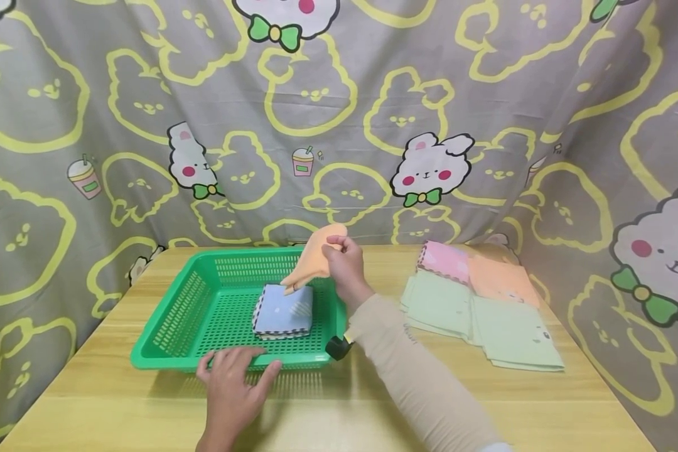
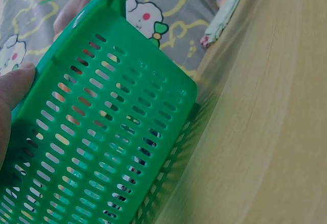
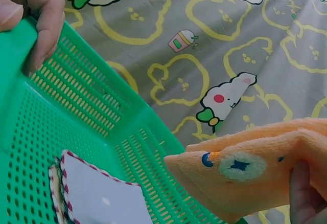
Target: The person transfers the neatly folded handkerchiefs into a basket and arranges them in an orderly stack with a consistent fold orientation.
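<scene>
In the head view, a folded orange towel (image 1: 312, 256) is pinched by my right hand (image 1: 346, 263) above the right side of a green plastic basket (image 1: 169, 361). The right wrist view shows the towel's embroidered face on one side. Inside the basket lies a folded blue towel (image 1: 282, 311) with a dark checked edge, apparently stacked on another cloth. My left hand (image 1: 234, 383) rests on the basket's near rim, thumb outside and fingertips over the edge. In the left wrist view, the basket wall (image 2: 102, 121) hides most of that hand.
To the right on the wooden table (image 1: 373, 402) lie folded towels: a pink one (image 1: 445, 260), an orange one (image 1: 503, 279) and pale green ones (image 1: 516, 333). A patterned curtain (image 1: 361, 113) hangs behind and beside the table. A black wrist device (image 1: 337, 347) sits by the basket's right corner.
</scene>
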A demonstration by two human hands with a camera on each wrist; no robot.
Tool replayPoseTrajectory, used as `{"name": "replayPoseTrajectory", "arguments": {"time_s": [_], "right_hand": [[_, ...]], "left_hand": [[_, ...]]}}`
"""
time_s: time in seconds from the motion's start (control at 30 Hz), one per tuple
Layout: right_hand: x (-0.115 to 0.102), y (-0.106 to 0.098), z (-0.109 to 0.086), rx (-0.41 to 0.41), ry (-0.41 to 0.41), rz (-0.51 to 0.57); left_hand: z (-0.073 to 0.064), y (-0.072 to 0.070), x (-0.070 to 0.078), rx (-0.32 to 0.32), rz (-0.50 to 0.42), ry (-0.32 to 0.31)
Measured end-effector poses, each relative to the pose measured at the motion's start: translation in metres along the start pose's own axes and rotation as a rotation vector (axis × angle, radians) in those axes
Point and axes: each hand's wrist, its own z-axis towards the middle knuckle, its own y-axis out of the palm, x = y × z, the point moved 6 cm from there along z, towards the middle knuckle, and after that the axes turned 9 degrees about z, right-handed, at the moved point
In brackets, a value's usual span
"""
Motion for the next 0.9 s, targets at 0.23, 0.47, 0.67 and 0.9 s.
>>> {"name": "replayPoseTrajectory", "arguments": {"time_s": [0.23,0.47,0.67,0.9], "right_hand": [[0.008,0.005,-0.004,0.006,0.029,0.031],[0.015,0.009,-0.005,-0.004,0.055,0.043],[0.023,0.013,-0.006,-0.016,0.090,0.057],[0.031,0.018,-0.006,-0.051,0.120,0.088]], "left_hand": [[-0.001,0.000,-0.001,-0.007,0.003,-0.007],[-0.002,0.000,-0.001,0.003,-0.006,-0.009],[-0.002,0.000,-0.002,-0.002,-0.002,-0.014],[-0.002,0.000,0.000,0.000,0.004,-0.015]]}}
